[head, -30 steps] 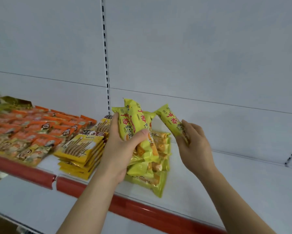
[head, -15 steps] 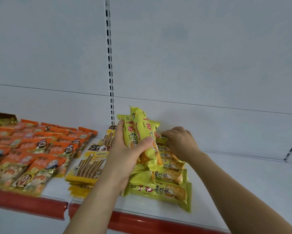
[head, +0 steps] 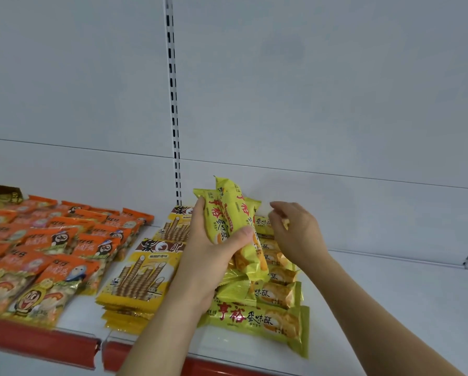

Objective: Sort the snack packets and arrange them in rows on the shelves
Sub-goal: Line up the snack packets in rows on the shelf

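Observation:
My left hand (head: 211, 259) grips a bunch of long yellow-green snack packets (head: 228, 213), held upright above the white shelf (head: 390, 297). Below and to the right of it, more of the same packets lie in a row running front to back (head: 257, 318). My right hand (head: 295, 232) hovers over the back end of that row with loosely curled fingers and nothing in it. Part of the row is hidden behind my left hand and the held packets.
Stacks of yellow wafer-stick packets (head: 143, 275) lie just left of the row. Further left, several rows of orange packets (head: 65, 240) cover the shelf. A red price rail (head: 37, 346) runs along the front edge. A slotted upright (head: 173, 104) divides the back panel.
My right hand put its single packet down at the back of the row and has lifted off it. My left hand kept its bunch.

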Tool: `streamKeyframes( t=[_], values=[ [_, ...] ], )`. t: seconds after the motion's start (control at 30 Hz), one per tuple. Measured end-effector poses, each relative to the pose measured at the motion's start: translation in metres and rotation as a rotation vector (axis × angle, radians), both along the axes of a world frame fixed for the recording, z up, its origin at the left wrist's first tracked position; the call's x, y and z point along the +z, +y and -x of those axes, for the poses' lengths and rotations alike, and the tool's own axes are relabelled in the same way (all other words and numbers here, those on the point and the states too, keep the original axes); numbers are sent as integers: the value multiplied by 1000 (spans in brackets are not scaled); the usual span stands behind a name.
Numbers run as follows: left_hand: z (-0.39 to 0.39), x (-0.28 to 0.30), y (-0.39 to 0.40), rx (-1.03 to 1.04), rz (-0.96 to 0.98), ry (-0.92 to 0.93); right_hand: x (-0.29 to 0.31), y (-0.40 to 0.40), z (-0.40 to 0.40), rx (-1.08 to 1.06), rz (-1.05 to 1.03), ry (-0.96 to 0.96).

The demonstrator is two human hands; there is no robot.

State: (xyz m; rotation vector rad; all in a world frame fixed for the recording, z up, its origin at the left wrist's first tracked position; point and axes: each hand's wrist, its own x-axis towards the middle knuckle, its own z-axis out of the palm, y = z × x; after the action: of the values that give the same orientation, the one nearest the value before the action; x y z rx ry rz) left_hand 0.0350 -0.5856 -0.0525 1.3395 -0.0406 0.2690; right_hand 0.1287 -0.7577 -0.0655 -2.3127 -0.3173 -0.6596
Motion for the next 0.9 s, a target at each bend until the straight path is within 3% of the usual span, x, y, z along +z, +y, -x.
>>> streamKeyframes(
  t=[0.1, 0.2, 0.3, 0.47, 0.63, 0.77, 0.83, 0.9],
  values=[
    [-3, -3, -4, 17, -14, -8, 21, 9, 48, 193, -363, 180],
    [-6, -4, -7, 50, -49, -39, 26, 13, 83, 340, -337, 282],
    [-10, -5, -9, 55, -49, -61, 22, 13, 90, 317, -281, 291],
    [-11, -9, -11, -41, -81, -27, 22, 13, 82, 263, -519, 384],
    [-12, -8, -10, -119, 44, 19, 21, 19, 77, 157, -492, 327],
    [-9, 1, -4, -64, 61, -30, 25, 17, 74, 183, -511, 239],
    [-11, 6, 5, -1, 74, -48, 28, 6, 70, 106, -411, 120],
    [-13, 9, 14, 54, 104, -69, 23, -8, 59, -13, -182, 13]
  ],
)
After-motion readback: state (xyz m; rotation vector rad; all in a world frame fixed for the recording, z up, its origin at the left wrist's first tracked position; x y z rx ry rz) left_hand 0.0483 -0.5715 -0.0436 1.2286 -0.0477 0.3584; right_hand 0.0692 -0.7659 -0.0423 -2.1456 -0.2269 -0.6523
